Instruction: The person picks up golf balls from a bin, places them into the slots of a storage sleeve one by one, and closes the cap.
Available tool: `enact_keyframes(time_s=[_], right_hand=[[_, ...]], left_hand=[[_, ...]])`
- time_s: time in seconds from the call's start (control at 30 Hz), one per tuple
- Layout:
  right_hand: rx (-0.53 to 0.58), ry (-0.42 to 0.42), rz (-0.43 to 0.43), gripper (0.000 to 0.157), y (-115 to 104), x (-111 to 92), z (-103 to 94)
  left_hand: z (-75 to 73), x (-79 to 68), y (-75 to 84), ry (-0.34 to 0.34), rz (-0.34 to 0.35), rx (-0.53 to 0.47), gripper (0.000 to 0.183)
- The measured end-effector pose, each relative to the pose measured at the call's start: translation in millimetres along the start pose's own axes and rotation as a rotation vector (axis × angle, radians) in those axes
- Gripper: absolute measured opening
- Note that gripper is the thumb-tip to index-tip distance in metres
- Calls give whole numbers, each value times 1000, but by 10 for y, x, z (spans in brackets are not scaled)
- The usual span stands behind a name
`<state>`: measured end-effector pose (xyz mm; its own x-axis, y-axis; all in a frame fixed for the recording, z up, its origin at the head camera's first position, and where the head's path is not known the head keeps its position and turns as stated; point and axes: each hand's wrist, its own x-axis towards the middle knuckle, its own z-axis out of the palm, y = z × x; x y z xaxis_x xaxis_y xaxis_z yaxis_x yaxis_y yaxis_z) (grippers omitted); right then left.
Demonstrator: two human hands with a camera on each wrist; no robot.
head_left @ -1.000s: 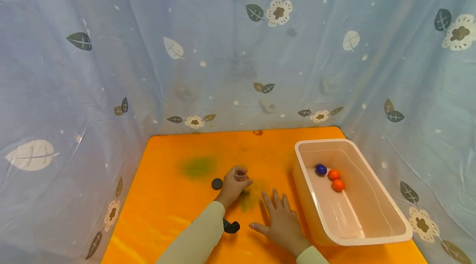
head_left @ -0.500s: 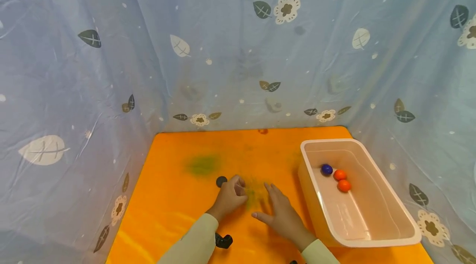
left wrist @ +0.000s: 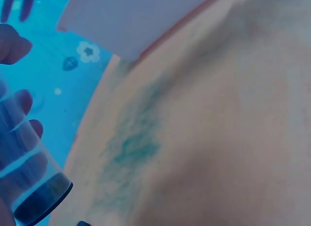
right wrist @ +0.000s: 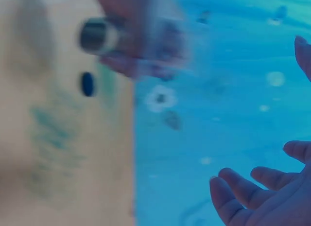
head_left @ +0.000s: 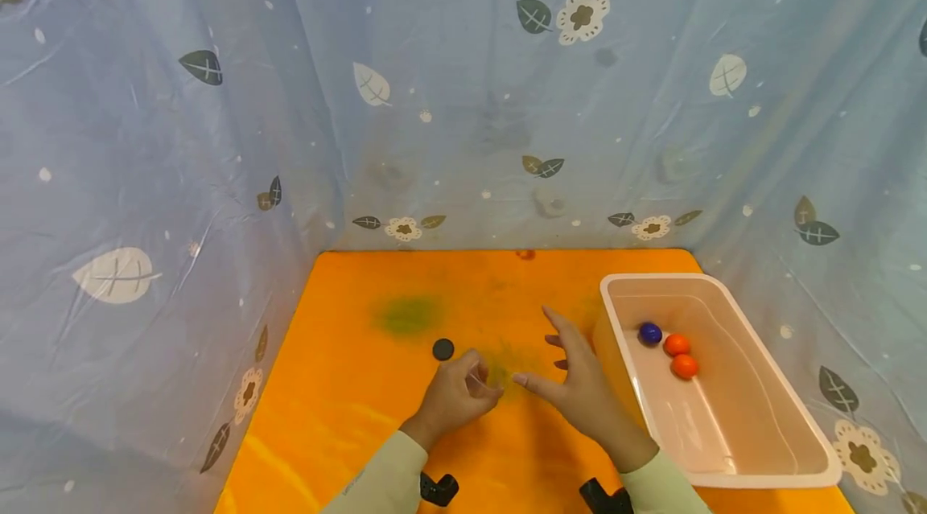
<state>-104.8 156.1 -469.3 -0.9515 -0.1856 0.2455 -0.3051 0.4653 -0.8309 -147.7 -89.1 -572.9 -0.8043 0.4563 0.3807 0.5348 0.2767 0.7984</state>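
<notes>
My left hand is over the middle of the orange table, fingers curled round a clear cylindrical container with a dark end. In the head view the container is mostly hidden in that hand; in the left wrist view it stands tilted. A small black disc, also a dark blurred disc in the right wrist view, lies on the table beyond the left hand. To the right, my right hand hovers with fingers spread and thumb toward the left hand, apart from the container. Nothing is in its fingers.
A pale pink bin stands on the right of the table, with a blue ball and two orange balls inside. Green smudges mark the orange table. A patterned blue curtain surrounds the back and sides.
The left hand has turned, so the container's open top no longer shows in the head view. The right hand has risen off the table and turned toward the left. The head view has shifted slightly.
</notes>
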Motion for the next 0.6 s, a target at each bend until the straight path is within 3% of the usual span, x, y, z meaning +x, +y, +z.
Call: enact_keyframes(time_s=[0.13,0.33,0.6], right_hand=[[-13,37,-35,98,-168,93,-326],[16,98,56,93,-248,211,-850],[1,191,197,90,-2,350,-1309]], left_hand=[[18,-23,68,-14,-21,7,31],[32,-65,133,-24,-16,1,28],[1,-56,188,1,26,36,29]])
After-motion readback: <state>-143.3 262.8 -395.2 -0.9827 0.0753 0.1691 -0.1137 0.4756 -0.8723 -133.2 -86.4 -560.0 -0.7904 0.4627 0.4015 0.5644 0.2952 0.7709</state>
